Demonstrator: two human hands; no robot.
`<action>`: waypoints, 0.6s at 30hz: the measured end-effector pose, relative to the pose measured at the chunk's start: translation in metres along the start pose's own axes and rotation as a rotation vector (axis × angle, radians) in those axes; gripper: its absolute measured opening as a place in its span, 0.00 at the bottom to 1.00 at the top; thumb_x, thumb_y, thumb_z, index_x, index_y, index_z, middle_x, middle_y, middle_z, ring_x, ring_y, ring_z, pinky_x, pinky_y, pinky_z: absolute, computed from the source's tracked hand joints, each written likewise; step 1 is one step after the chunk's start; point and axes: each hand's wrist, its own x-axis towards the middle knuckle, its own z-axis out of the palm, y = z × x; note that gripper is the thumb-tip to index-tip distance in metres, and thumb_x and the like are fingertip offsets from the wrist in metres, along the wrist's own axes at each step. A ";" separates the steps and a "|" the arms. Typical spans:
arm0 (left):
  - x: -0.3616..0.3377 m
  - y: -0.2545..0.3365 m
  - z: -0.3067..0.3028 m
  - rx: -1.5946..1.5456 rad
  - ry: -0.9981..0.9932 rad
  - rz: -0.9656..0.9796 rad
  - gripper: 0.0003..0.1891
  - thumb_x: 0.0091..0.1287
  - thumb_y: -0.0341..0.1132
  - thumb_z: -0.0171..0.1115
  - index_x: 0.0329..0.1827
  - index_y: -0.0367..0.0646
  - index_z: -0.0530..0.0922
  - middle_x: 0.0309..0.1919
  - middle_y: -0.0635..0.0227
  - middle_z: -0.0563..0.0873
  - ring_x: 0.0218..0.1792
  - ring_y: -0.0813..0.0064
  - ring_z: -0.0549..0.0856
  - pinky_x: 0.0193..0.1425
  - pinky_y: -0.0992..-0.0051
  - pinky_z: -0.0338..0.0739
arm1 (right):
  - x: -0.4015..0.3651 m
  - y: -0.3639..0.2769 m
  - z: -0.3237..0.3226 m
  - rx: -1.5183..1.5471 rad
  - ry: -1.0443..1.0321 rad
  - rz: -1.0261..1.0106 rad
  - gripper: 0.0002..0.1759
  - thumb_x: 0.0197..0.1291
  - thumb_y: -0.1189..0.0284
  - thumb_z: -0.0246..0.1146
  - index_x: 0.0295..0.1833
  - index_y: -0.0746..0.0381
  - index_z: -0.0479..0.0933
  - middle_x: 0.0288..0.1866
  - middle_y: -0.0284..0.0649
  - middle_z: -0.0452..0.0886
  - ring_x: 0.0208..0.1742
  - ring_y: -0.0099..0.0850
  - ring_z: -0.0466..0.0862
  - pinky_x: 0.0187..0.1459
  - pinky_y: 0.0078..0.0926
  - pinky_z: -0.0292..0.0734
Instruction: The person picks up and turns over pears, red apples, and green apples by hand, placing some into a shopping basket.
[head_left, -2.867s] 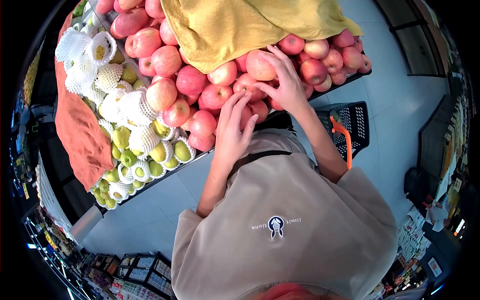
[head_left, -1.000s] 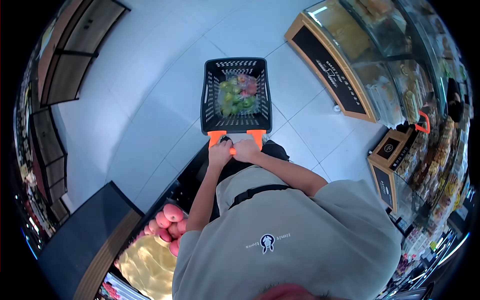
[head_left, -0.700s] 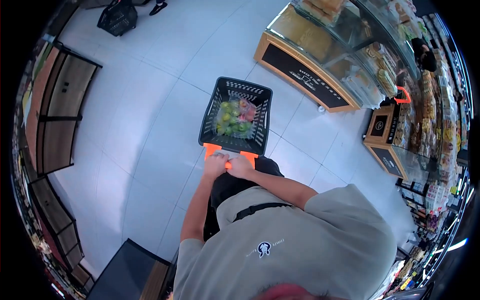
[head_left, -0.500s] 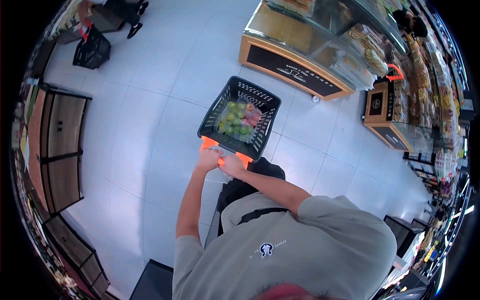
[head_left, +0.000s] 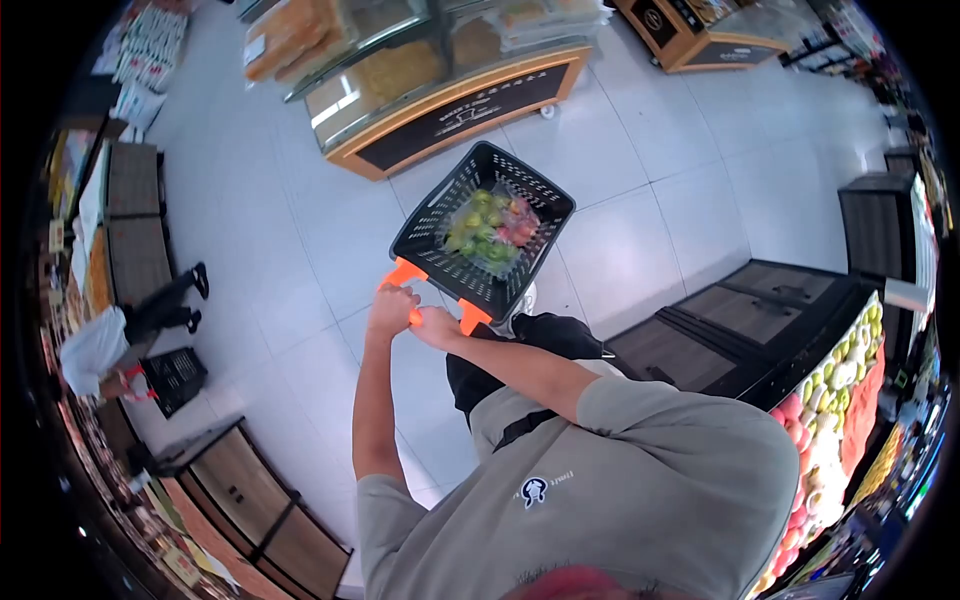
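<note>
Both hands on the orange handle (head_left: pixel 472 317) of a black basket (head_left: pixel 428 218). Left hand (head_left: pixel 392 308) is curled round the handle near its left end, fingers closed on it. Right hand (head_left: pixel 437 326) is clenched on the handle just beside the left, the two hands touching or nearly so. Both arms stretch forward from the grey shirt (head_left: pixel 620 480), the right one crossing in front of the body.

The basket stands on the white tile floor (head_left: pixel 640 200), ahead of the person, tilted diagonally in the frame with its far end toward the upper right. Inside lies a clear bag (head_left: pixel 490 225) of fruit, green pieces mostly, some red at the right side.

Beyond the basket is a wood-trimmed glass counter (head_left: pixel 440 100) with baked goods, dark sign panel along its front. At right edge a fruit stand (head_left: pixel 830 420) with red and green fruit. Dark low display (head_left: pixel 740 320) between that stand and the person. At left another person (head_left: pixel 110 340), well apart, with a second black basket (head_left: pixel 175 378) near their feet.
</note>
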 end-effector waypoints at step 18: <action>0.312 0.017 -0.096 0.212 -0.014 0.892 0.02 0.52 0.32 0.64 0.25 0.52 0.84 0.28 0.70 0.86 0.34 0.70 0.87 0.43 0.67 0.76 | 0.083 0.023 -0.160 0.398 0.985 0.191 0.14 0.55 0.61 0.65 0.39 0.62 0.82 0.31 0.52 0.85 0.36 0.52 0.85 0.38 0.47 0.79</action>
